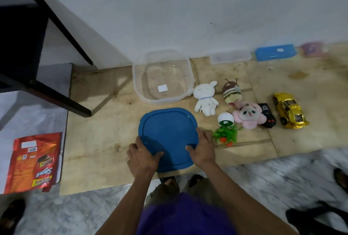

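1. Near the front edge of a plywood board (105,121) that lies on the floor, a person holds a blue lid (167,136), square with rounded corners, in both hands.
2. The left hand (142,156) grips the lid's near left corner, its thumb lying on top and its fingers curled round the rim.
3. The right hand (202,149) grips the lid's right edge, thumb on top, with the fingers wrapped along the rim.
4. Whether the lid rests on the board or is raised just above it cannot be told.
5. Just beyond the lid, toward the board's back edge and the wall, stands a clear container (190,68) with a white label on its bottom.
6. To the right of the container lie a white plush toy (205,98) and a striped bee plush (232,92).
7. Nearer the right hand, a toy potted plant (226,127) lies tipped over, its green leaves just beside the hand.
8. Further right lie a pink panda plush (248,115), a black remote (267,115) and a gold toy car (289,110).
9. At the back edge, by the wall, sit a small clear box (230,55) and a light blue lid (275,52).
10. Off the board's left edge lies a flattened red wrapper (33,161).
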{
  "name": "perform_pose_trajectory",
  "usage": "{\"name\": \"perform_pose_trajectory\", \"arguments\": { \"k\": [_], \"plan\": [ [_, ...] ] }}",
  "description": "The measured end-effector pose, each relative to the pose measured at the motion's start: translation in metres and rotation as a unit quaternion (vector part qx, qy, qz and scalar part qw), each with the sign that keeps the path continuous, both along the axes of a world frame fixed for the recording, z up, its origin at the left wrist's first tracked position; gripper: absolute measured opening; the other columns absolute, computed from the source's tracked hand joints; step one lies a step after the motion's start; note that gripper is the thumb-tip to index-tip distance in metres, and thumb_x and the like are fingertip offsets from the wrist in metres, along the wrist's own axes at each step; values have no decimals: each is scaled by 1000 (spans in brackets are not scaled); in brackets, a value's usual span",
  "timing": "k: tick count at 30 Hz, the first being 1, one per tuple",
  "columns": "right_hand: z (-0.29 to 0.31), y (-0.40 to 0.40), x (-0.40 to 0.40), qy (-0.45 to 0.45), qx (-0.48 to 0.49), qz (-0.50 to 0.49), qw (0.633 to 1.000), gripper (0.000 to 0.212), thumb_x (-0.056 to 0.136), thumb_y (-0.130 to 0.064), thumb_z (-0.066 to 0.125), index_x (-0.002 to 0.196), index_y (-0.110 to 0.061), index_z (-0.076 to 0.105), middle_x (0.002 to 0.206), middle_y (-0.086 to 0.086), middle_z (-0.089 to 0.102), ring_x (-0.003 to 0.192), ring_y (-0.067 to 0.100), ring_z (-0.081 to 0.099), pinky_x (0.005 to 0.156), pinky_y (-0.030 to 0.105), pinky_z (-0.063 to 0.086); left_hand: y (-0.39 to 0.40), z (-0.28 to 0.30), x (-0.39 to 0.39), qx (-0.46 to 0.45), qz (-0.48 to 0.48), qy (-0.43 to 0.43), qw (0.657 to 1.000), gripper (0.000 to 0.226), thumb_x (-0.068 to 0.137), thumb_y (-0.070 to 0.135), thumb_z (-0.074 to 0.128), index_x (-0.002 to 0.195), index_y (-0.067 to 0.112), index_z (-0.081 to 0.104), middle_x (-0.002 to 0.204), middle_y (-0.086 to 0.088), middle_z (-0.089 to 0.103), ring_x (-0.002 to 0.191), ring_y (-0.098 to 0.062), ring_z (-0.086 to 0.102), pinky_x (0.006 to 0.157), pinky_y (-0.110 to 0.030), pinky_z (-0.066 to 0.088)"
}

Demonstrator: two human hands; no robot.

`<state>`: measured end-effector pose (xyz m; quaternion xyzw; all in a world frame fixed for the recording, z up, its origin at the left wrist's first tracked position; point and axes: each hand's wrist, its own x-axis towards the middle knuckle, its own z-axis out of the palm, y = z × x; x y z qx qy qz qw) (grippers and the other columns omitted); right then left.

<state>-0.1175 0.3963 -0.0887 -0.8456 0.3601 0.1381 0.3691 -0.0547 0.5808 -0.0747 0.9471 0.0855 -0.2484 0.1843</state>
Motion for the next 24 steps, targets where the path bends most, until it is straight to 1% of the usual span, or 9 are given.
{"name": "perform_pose_trajectory", "arguments": {
  "k": [3, 7, 9, 11, 12, 14, 16, 20, 24],
  "plan": [
    [15, 3, -4, -34, 3, -13, 999, 72, 90, -29, 69, 152, -18, 34, 151, 7, 37, 140, 26, 38, 110, 37, 39, 2, 3, -3, -7, 6, -23, 1000, 101, 74, 61, 77, 150, 19, 26, 142, -16, 39, 131, -39, 38, 99, -56, 42],
    [40, -7, -15, -153, -27, -69, 985, 51, 94, -35, 64, 139, -15, 52, 131, 5, 58, 122, 18, 53, 98, 27, 44, -8, 11, -5, -47, -7, -110, 993, 87, 82, 59, 69, 148, 16, 33, 141, -19, 42, 127, -41, 39, 98, -59, 40],
    [49, -30, -18, -192, -61, -125, 971, 47, 94, -34, 64, 135, -15, 56, 130, 5, 58, 120, 18, 53, 98, 30, 45, -24, 17, -2, -84, -27, -141, 986, 80, 86, 56, 67, 147, 15, 37, 140, -19, 44, 125, -41, 41, 98, -59, 42],
    [55, -62, -19, -209, -124, -163, 956, 46, 93, -33, 65, 134, -13, 56, 131, 8, 56, 122, 22, 50, 97, 26, 40, -46, 22, 2, -128, -49, -158, 978, 75, 89, 54, 65, 147, 15, 39, 141, -18, 45, 127, -39, 43, 100, -58, 43],
    [55, -80, -19, -214, -158, -178, 947, 48, 93, -36, 64, 134, -11, 55, 132, 12, 56, 124, 26, 49, 99, 30, 40, -59, 24, 4, -149, -63, -164, 973, 73, 90, 53, 64, 146, 15, 40, 141, -17, 46, 127, -38, 44, 101, -57, 44],
    [50, -115, -16, -201, -197, -211, 936, 56, 93, -45, 58, 137, -11, 51, 137, 18, 52, 127, 34, 46, 103, 45, 43, -86, 28, 10, -177, -99, -171, 964, 70, 91, 52, 63, 146, 13, 40, 138, -17, 47, 124, -35, 45, 99, -54, 44],
    [41, -141, -10, -154, -206, -227, 939, 67, 91, -55, 48, 144, -14, 43, 147, 20, 44, 134, 38, 39, 107, 54, 40, -114, 28, 17, -187, -135, -174, 957, 68, 93, 51, 62, 144, 11, 42, 136, -17, 48, 122, -35, 46, 97, -52, 46],
    [24, -166, 5, -70, -213, -182, 957, 77, 91, -69, 36, 154, -26, 26, 160, 15, 27, 145, 38, 26, 111, 56, 30, -168, 22, 31, -216, -144, -135, 956, 76, 87, 58, 53, 145, 11, 40, 139, -20, 44, 126, -38, 44, 93, -48, 49],
    [12, -175, 31, -32, -207, -143, 967, 74, 90, -75, 34, 154, -40, 18, 163, 6, 21, 147, 38, 21, 105, 63, 33, -215, 12, 44, -218, -130, -94, 963, 86, 86, 61, 45, 157, 19, 23, 155, -22, 29, 138, -41, 36, 105, -55, 43]
  ]
}}
